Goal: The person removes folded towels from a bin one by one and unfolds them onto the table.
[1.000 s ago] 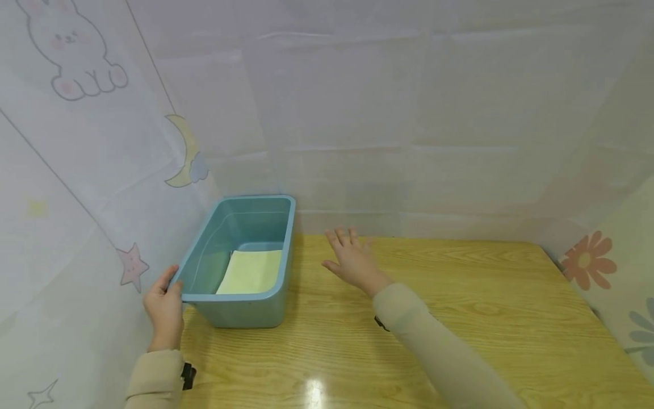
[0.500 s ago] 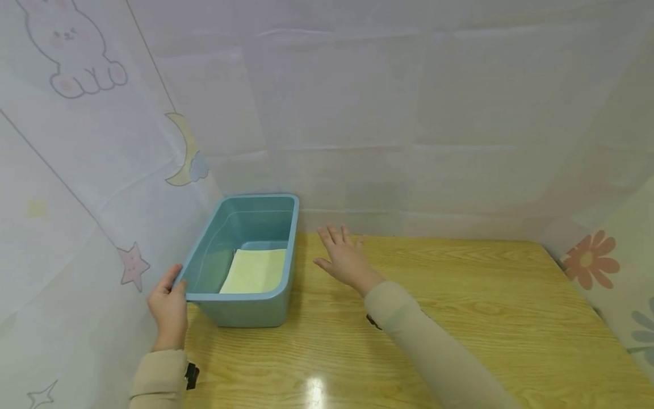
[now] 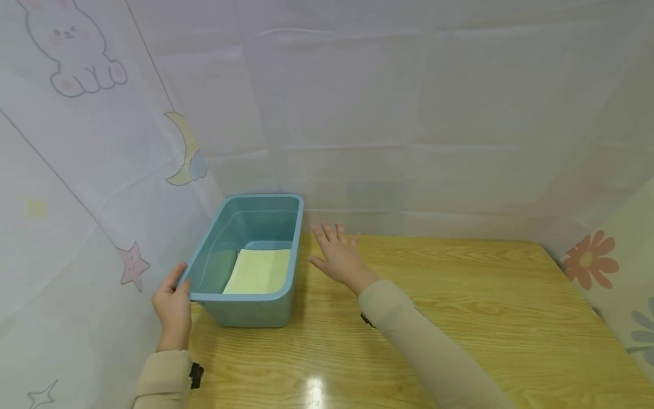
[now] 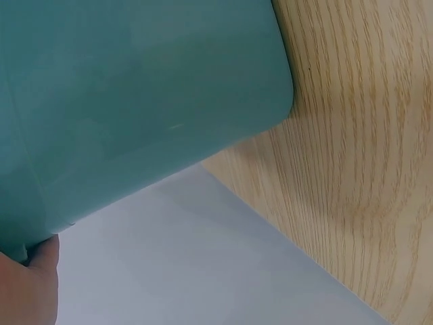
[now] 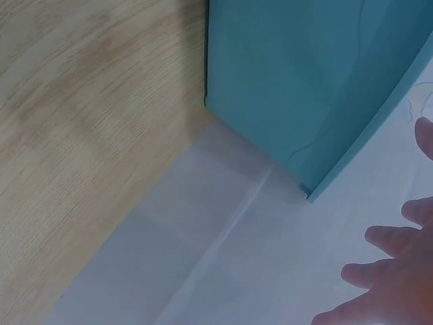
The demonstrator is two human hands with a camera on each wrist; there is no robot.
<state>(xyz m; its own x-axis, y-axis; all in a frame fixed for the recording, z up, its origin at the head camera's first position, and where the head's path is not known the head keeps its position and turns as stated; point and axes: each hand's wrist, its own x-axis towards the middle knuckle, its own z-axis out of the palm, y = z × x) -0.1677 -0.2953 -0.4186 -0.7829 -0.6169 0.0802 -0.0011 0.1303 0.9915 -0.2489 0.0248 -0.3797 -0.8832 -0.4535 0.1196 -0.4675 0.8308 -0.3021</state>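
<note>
A blue-green plastic bin (image 3: 255,314) stands on the table at the left, its far end near the back sheet. Inside lies a flat pale yellow sheet (image 3: 260,271), perhaps paper. My left hand (image 3: 174,315) grips the rim at the near left corner, thumb and fingers on either side; in the left wrist view only part of the hand (image 4: 30,288) shows beside the bin's wall (image 4: 149,88). To the right of the bin, a small gap away, my right hand (image 3: 339,258) hovers with fingers spread and holds nothing.
The wood-grain table (image 3: 460,318) extends to the right. A pale sheet (image 3: 357,113) hangs behind it. Printed sheets close in the left side, with a moon (image 3: 184,149) and a star (image 3: 134,266), and the right side, with a flower (image 3: 587,259).
The bin has slid slightly to the right with my left hand on its rim. My right hand has moved a little left, closer to the bin, fingers still spread.
</note>
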